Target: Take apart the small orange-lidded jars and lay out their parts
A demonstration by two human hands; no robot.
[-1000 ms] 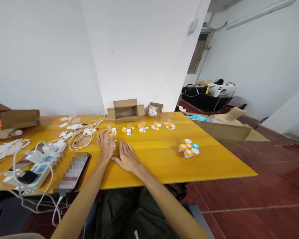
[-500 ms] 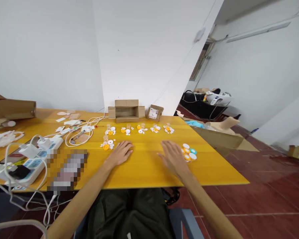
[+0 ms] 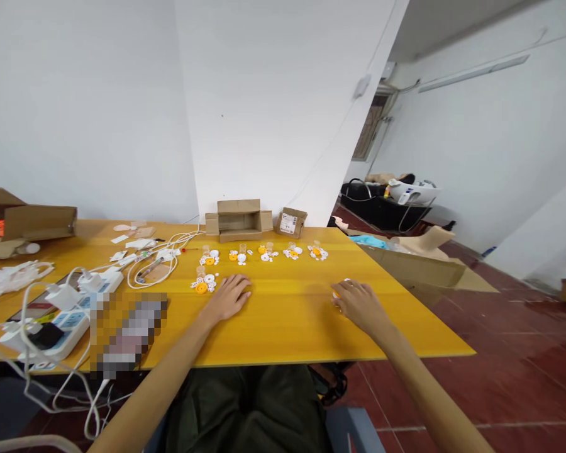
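My left hand [image 3: 229, 297] lies palm down on the yellow table, fingers a little spread, with nothing in it. Just left of it is a small group of parts: an orange wheel [image 3: 201, 287], a white disc [image 3: 209, 279] and a small clear cup [image 3: 200, 272]. Toward the table's right side, my right hand [image 3: 360, 303] curls its fingers down over a pile of round plastic discs [image 3: 336, 295]. Only white and orange bits show at its left edge; my palm and fingers hide the others.
Several similar groups of wheels, among them one with an orange wheel [image 3: 316, 251], stand in a row farther back. Behind them are an open cardboard box [image 3: 239, 235] and a smaller carton [image 3: 291, 223]. A power strip [image 3: 74, 321], cables and a blurred-out phone [image 3: 134, 330] occupy the left.
My right hand has moved right and now covers the disc pile that lay in sight beside it. My left hand stays in place. The view has tilted slightly up.
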